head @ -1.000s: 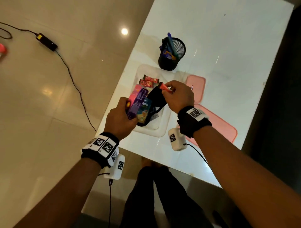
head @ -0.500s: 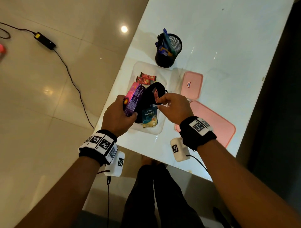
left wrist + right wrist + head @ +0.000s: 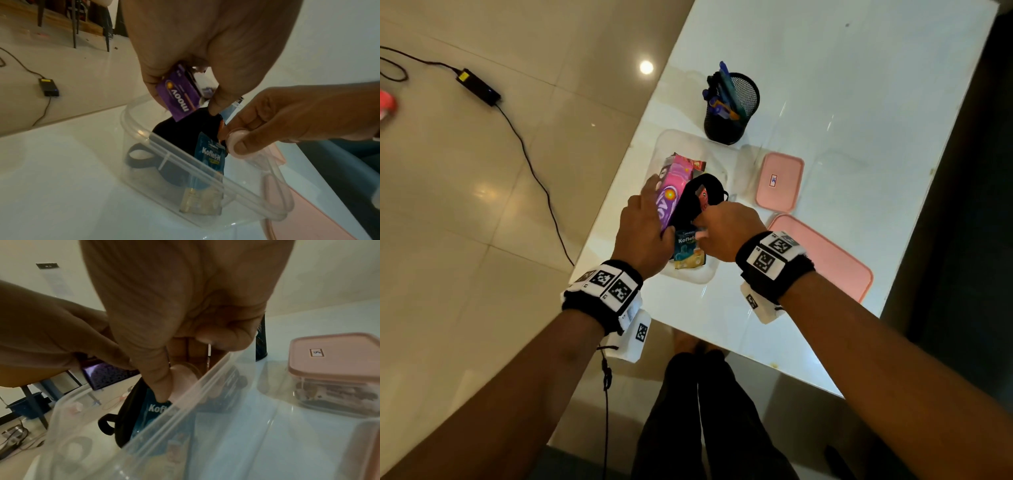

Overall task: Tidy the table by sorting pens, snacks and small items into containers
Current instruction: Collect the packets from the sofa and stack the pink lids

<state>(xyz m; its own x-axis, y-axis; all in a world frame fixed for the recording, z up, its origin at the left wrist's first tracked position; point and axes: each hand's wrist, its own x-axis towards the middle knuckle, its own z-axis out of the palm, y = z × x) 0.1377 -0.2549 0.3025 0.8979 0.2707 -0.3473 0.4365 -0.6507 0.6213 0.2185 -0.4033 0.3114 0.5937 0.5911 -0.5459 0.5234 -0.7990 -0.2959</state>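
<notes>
A clear plastic container [image 3: 688, 278] sits near the table's left edge. It holds a purple and pink box [image 3: 671, 195], a black fabric item [image 3: 691, 200] with a red packet [image 3: 702, 197] in it, a blue Koflet-H sachet [image 3: 688, 250] and red snack packs at its far end. My left hand [image 3: 647, 219] grips the purple box [image 3: 179, 95] over the container. My right hand [image 3: 726, 229] pinches a small round pale pink item [image 3: 238, 142] between thumb and forefinger, just above the sachet [image 3: 209, 155] at the near rim [image 3: 205, 382].
A black mesh pen holder [image 3: 732, 109] full of pens stands behind the container. A small pink-lidded box [image 3: 779, 181] and a large pink lid [image 3: 825, 260] lie to the right. The table's near edge and left edge are close. A cable crosses the floor.
The right hand let go of the red packet, which now lies in the black item, and moved to the container's near end. The left hand lowered the purple box further in.
</notes>
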